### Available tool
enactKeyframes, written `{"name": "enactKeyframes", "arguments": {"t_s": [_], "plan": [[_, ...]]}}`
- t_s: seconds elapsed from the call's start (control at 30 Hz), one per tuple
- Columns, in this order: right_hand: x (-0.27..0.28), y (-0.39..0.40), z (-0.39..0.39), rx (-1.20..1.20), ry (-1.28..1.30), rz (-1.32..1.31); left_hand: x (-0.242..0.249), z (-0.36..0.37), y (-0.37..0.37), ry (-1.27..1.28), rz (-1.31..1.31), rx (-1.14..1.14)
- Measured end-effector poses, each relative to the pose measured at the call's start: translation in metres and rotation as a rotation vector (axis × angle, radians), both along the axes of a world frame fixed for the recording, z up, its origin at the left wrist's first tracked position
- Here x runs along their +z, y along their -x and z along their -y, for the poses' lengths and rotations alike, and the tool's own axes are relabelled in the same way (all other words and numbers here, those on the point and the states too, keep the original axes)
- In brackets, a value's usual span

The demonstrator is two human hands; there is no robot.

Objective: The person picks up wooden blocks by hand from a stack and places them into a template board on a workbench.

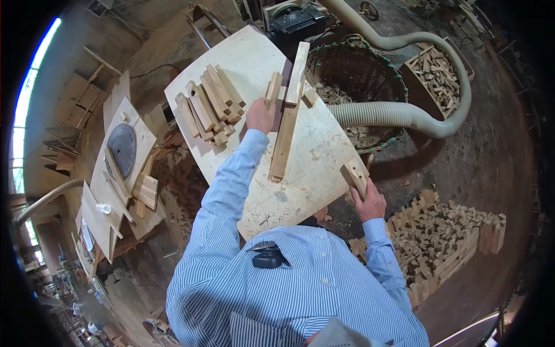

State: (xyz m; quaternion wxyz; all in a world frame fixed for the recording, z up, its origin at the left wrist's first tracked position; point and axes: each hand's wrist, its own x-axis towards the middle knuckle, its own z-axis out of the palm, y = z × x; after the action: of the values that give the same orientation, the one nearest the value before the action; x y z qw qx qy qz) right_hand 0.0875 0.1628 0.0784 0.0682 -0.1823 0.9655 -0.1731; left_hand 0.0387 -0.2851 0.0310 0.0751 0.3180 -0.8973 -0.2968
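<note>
My left hand (261, 115) is closed round a short wooden piece (274, 87) on the pale table board (312, 144), beside a long wooden fence (283, 141). To its left on the board lies a group of several cut wood pieces (211, 101). At the board's right corner my right hand (370, 200) grips a wooden block (355, 176) with small dark holes, thumb and fingers on its near end. An upright pale wooden strip (298, 72) stands at the far end of the fence.
Beyond the board are a wicker basket (399, 81) with offcuts, a ribbed hose (381, 114) and a dark motor (298, 22). A crate of offcuts (433, 78) sits at far right. Stacked blocks (433, 243) lie at lower right. A circular saw blade (122, 149) rests at left.
</note>
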Motion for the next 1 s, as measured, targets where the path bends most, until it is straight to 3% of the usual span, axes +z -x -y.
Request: {"name": "enactKeyframes", "arguments": {"t_s": [0.13,0.27,0.47,0.53,0.73,1.0], "plan": [[-0.001,-0.001,-0.001,-0.004,-0.009,-0.01,-0.024,0.016,0.021,-0.323,-0.266,0.11],[-0.001,-0.002,0.0,-0.002,-0.021,-0.035,-0.01,0.02,0.05,-0.373,-0.252,0.117],[-0.004,-0.003,-0.001,0.001,-0.024,-0.05,-0.034,0.018,0.085,-0.427,-0.301,0.109],[-0.004,-0.003,-0.002,0.007,-0.016,-0.049,-0.028,0.012,0.086,-0.195,-0.17,0.047],[-0.005,-0.004,-0.004,0.02,-0.014,-0.06,-0.022,0.008,0.055,0.099,-0.124,-0.13],[-0.007,-0.005,-0.007,0.02,0.002,-0.042,-0.023,0.015,0.043,0.047,-0.101,-0.229]]}}
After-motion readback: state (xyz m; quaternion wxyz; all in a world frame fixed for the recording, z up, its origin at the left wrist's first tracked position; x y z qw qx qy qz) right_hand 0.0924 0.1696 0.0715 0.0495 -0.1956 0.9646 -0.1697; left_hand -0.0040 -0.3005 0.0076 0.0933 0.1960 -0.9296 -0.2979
